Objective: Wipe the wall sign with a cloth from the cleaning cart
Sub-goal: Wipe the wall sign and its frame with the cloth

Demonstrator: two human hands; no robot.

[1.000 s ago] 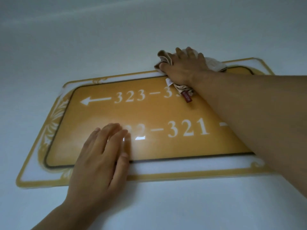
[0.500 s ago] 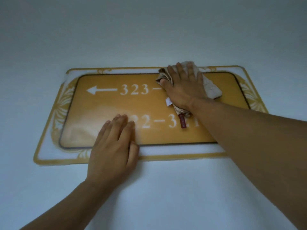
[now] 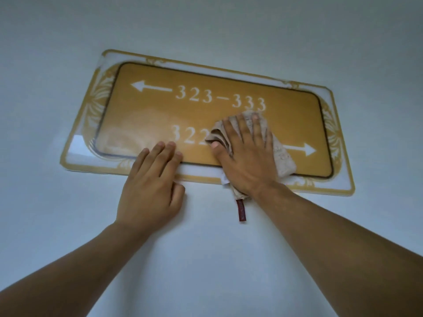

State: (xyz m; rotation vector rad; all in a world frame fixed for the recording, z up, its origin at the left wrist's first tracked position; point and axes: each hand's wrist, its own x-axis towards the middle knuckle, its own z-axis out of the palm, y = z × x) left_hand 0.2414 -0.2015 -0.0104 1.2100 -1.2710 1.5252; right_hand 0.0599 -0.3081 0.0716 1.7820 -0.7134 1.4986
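A gold wall sign point(image 3: 160, 110) with white room numbers and two arrows hangs on a pale wall, framed by a clear border with gold trim. My right hand point(image 3: 247, 161) lies flat with spread fingers, pressing a beige cloth point(image 3: 283, 161) against the sign's lower middle and covering part of the bottom number row. A red tag point(image 3: 241, 210) dangles from the cloth below the sign. My left hand point(image 3: 151, 186) rests flat, fingers together, over the sign's bottom edge and the wall beneath, holding nothing.
Plain pale wall point(image 3: 206, 259) surrounds the sign on all sides. Both forearms reach up from the bottom corners of the view. The cleaning cart is out of view.
My right hand has slid the cloth from the sign's top edge down to its lower middle, uncovering the upper number row. My left hand has slipped down towards the bottom edge.
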